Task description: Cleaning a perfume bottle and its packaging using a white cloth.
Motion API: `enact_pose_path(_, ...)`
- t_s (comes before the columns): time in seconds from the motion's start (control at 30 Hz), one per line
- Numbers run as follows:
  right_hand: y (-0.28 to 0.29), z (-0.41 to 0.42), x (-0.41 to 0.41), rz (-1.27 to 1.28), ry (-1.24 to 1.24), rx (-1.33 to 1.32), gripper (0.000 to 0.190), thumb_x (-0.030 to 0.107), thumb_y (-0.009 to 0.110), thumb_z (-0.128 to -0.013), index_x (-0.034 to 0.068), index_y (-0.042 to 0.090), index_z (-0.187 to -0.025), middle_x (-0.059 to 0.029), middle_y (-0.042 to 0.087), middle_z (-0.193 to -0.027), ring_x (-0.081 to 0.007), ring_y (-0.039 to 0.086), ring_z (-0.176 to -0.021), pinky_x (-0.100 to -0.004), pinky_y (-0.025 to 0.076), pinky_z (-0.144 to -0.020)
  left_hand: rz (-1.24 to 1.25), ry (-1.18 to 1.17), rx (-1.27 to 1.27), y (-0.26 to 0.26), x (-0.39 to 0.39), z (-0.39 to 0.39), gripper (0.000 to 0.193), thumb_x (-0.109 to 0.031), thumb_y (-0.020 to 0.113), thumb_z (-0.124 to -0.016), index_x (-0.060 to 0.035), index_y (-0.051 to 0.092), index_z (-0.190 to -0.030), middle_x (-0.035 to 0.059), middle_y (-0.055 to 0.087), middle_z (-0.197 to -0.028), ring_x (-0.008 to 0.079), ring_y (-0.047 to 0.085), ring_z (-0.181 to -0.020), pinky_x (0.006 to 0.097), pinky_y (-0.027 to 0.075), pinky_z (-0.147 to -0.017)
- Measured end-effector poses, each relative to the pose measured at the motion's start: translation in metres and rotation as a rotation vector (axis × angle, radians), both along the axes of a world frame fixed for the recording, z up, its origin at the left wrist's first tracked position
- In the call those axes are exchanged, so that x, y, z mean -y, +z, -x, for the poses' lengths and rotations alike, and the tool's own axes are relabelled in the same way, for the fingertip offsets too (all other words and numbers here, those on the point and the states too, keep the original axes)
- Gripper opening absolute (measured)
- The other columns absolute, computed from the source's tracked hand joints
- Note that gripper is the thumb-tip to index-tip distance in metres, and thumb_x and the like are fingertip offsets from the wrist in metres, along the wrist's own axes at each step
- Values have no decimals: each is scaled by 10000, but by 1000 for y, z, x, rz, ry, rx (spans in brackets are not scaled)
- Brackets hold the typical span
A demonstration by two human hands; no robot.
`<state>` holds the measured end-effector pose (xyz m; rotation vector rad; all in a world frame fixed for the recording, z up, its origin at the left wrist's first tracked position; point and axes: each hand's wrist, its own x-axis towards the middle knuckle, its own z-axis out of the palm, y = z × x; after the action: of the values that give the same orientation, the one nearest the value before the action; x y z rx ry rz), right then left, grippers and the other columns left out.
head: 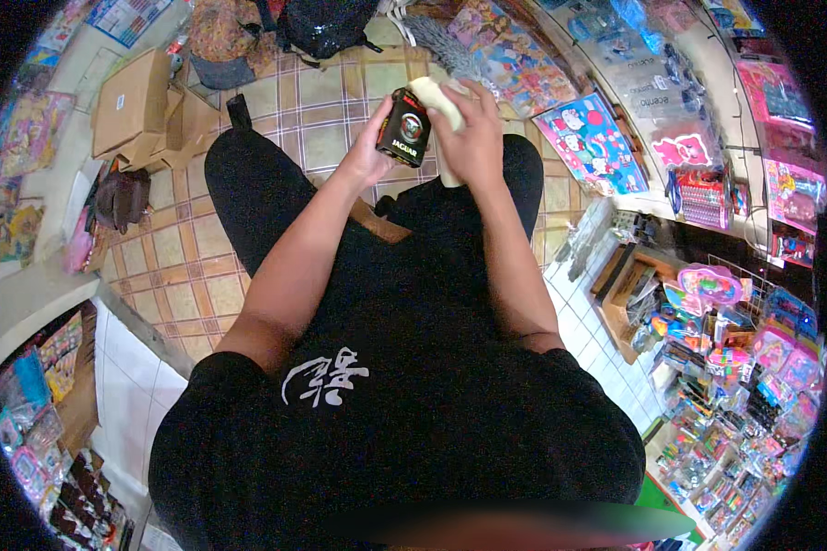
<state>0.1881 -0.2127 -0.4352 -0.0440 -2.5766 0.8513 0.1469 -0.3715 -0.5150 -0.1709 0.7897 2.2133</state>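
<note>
My left hand (369,148) is closed around a small black box (405,131) with red edging, an animal emblem and printed writing on its front. Just right of the box, my right hand (470,131) grips a folded cream-coloured cloth (437,100); one end of it hangs down below the hand. The box and the cloth are close together, above my lap. Whether they touch is hard to tell.
Cardboard boxes (132,110) stand on the plaid floor at upper left, near a dark brown bag (122,198). A black backpack (325,24) lies at the top. Packaged toys (710,282) fill the right side, below a colourful cartoon sheet (593,146).
</note>
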Motion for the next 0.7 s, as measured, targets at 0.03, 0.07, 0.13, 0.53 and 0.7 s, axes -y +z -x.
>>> enact_pose_path(0.03, 1, 0, 10, 12, 54, 2, 383, 193, 721, -849, 120, 677, -1223, -149, 605, -1251, -346, 614, -1107, -409, 492, -949, 7, 25, -45, -4, -1, 0, 545, -594, 457, -980, -146, 602, -1255, 33, 671, -1113, 187, 655, -984, 387, 519, -866)
enact_pose_path(0.07, 4, -5, 19, 5, 97, 91, 392, 183, 716, -848, 138, 672, -1235, -142, 608, -1233, -348, 627, -1063, -410, 506, -917, -5, 67, -29, -15, -1, 0, 512, -570, 465, -988, -155, 604, -1254, 21, 670, -1116, 163, 649, -997, 372, 513, -883)
enact_pose_path(0.13, 15, -23, 28, -27, 155, 203, 427, 149, 694, -850, 190, 656, -1274, -133, 622, -1125, -347, 650, -953, -409, 534, -829, -18, 107, 11, -9, -5, -2, 514, -571, 473, -983, -152, 603, -1251, 31, 670, -1125, 178, 645, -1033, 382, 510, -891)
enact_pose_path(0.53, 0, -52, 10, -26, 162, 190, 389, 167, 669, -853, 227, 674, -1237, -154, 621, -1037, -358, 658, -886, -438, 554, -774, -46, -43, -82, -8, -13, -12, 517, -546, 462, -995, -136, 591, -1282, 68, 681, -1151, 179, 654, -1053, 363, 518, -920)
enact_pose_path(0.7, -7, -61, 6, -9, 44, 94, 343, 95, 662, -853, 159, 696, -1188, -137, 627, -972, -330, 633, -895, -399, 526, -806, 3, -200, 17, 2, -7, -11, 531, -558, 478, -987, -144, 590, -1299, 64, 685, -1140, 189, 677, -984, 354, 552, -852)
